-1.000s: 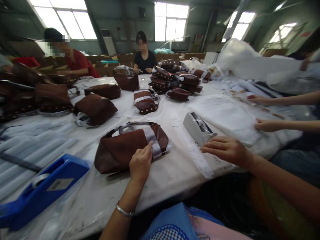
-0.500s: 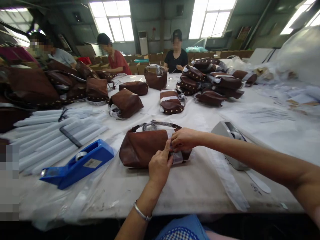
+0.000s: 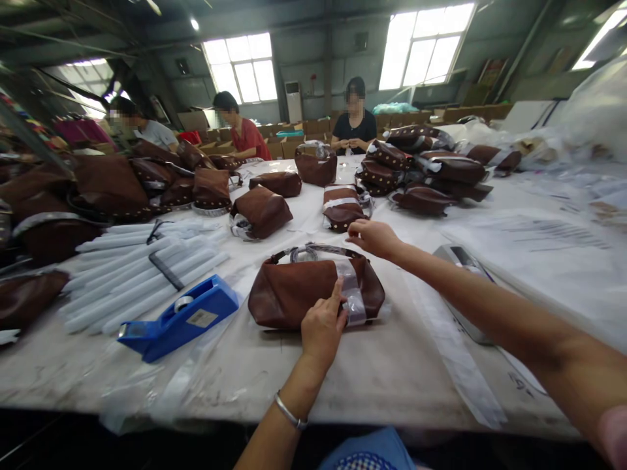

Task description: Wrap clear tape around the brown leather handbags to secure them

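A brown leather handbag [image 3: 294, 294] lies on the table in front of me, its strap at the back wrapped in clear film. Around its right part runs a translucent plastic band [image 3: 356, 301]. My left hand [image 3: 322, 326] rests against the bag's front, index finger stretched onto the band and thumb apart from it. Just behind the bag's right end, my right hand [image 3: 373, 239] hovers with its fingers pinched together; whatever is between them, if anything, is too small to make out.
To the left, a blue tape dispenser [image 3: 189, 320] stands before a pile of white rolls [image 3: 132, 267]. A grey tape dispenser [image 3: 463, 261] sits under my right forearm. More brown bags [image 3: 264, 212] are across the table. Several co-workers, including a person in black [image 3: 353, 124], are beyond.
My right hand has lifted off the band and moved up, away from my left hand. My left index finger stays on the band. The view has shifted, so everything appears further right.
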`<state>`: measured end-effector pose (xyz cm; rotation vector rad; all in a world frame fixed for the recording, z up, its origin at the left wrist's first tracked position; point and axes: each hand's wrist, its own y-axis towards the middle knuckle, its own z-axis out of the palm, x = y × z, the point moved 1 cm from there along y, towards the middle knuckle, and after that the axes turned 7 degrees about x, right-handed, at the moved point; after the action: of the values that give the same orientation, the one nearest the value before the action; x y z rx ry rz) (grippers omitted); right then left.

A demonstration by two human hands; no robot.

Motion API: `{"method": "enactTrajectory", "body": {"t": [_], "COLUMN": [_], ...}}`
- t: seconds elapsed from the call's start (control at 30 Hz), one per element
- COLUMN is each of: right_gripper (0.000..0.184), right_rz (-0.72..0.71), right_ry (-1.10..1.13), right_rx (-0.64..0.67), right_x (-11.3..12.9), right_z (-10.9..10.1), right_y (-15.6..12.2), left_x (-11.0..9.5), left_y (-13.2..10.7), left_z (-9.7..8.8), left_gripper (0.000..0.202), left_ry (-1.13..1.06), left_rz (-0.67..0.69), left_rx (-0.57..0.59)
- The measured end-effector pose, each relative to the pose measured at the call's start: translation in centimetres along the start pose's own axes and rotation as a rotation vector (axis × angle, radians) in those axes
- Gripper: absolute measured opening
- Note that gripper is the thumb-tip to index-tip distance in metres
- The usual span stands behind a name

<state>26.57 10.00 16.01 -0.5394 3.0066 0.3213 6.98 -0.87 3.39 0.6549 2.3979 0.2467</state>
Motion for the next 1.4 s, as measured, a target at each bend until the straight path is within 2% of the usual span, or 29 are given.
{"method": "enactTrajectory", "body": {"t": [0.03, 0.07, 0.1, 0.2, 0.27, 0.33, 0.43, 0.5, 0.57, 0.63, 0.73, 0.8, 0.83, 0.9, 0.97, 1.1, 1.17, 1.27, 1.33, 1.4], "right_gripper": [0.021, 0.026, 0.033, 0.06, 0.074, 0.081, 0.081, 0.074, 0.057, 0.041, 0.04, 0.043, 0.042, 0.034, 0.025, 0.017, 0.019, 0.031, 0.039, 0.038], "right_rz": [0.077, 0.087, 0.031, -0.251, -0.306, -0.313, -0.346, -0.341, -0.268, -0.11, 0.294, 0.539, 0.615, 0.697, 0.759, 0.84, 0.8, 0.671, 0.581, 0.471], "right_ry": [0.064, 0.131, 0.193, 0.229, 0.184, 0.148, 0.109, 0.11, 0.194, 0.406, 1.004, 1.507, 1.74, 2.077, 2.236, 2.37, 2.41, 2.413, 2.355, 2.121], "right_rx": [-0.115, -0.187, -0.208, -0.089, -0.054, -0.051, -0.044, -0.075, -0.135, -0.15, 0.046, 0.199, 0.232, 0.192, 0.096, -0.089, -0.153, -0.233, -0.221, -0.134], "right_x": [0.5, 1.3, 2.5, 6.1, 7.1, 6.6, 4.8, 4.3, 5.2, 7.2, 10.8, 12.9, 13.8, 15.0, 15.8, 17.4, 18.4, 19.5, 19.3, 17.9], "right_z": [0.3, 0.8, 1.7, 5.3, 7.4, 8.5, 8.5, 7.9, 7.3, 7.1, 7.7, 8.2, 8.4, 8.5, 8.4, 8.2, 7.8, 6.8, 5.8, 4.7], "right_y": [-1.2, -2.8, -4.6, -9.7, -11.7, -12.3, -11.7, -11.7, -12.6, -14.1, -16.0, -16.1, -15.8, -14.6, -13.1, -10.9, -10.3, -9.8, -10.2, -11.5], "left_x": [0.0, 0.1, 0.2, 1.0, 2.1, 3.9, 7.2, 9.2, 10.3, 10.8, 10.7, 10.7, 10.7, 10.9, 11.2, 11.5, 11.2, 10.4, 10.0, 9.8], "left_y": [0.0, 0.0, -0.1, -0.6, -1.5, -2.6, -4.2, -5.0, -5.4, -5.6, -5.7, -5.7, -5.7, -5.7, -5.7, -5.9, -6.1, -6.1, -6.0, -5.8], "left_z": [0.1, 0.2, 0.3, -0.2, -1.5, -3.4, -6.3, -6.9, -6.3, -5.1, -3.8, -3.6, -3.7, -3.9, -4.1, -4.0, -3.9, -3.8, -3.7, -3.6], "left_gripper": [0.075, 0.071, 0.066, 0.051, 0.043, 0.041, 0.052, 0.056, 0.054, 0.053, 0.054, 0.053, 0.053, 0.053, 0.054, 0.059, 0.067, 0.073, 0.074, 0.074], "left_ry": [-0.01, -0.02, -0.029, -0.058, -0.015, 0.136, 0.408, 0.492, 0.509, 0.494, 0.45, 0.416, 0.4, 0.37, 0.345, 0.299, 0.288, 0.297, 0.298, 0.289], "left_rz": [0.008, 0.017, 0.034, 0.164, 0.32, 0.426, 0.39, 0.356, 0.345, 0.304, 0.269, 0.276, 0.284, 0.304, 0.315, 0.299, 0.258, 0.151, 0.104, 0.1], "left_rx": [-0.007, -0.016, -0.023, -0.016, 0.0, 0.004, 0.014, 0.027, 0.009, -0.044, -0.097, -0.105, -0.103, -0.103, -0.113, -0.179, -0.22, -0.293, -0.33, -0.334]}}
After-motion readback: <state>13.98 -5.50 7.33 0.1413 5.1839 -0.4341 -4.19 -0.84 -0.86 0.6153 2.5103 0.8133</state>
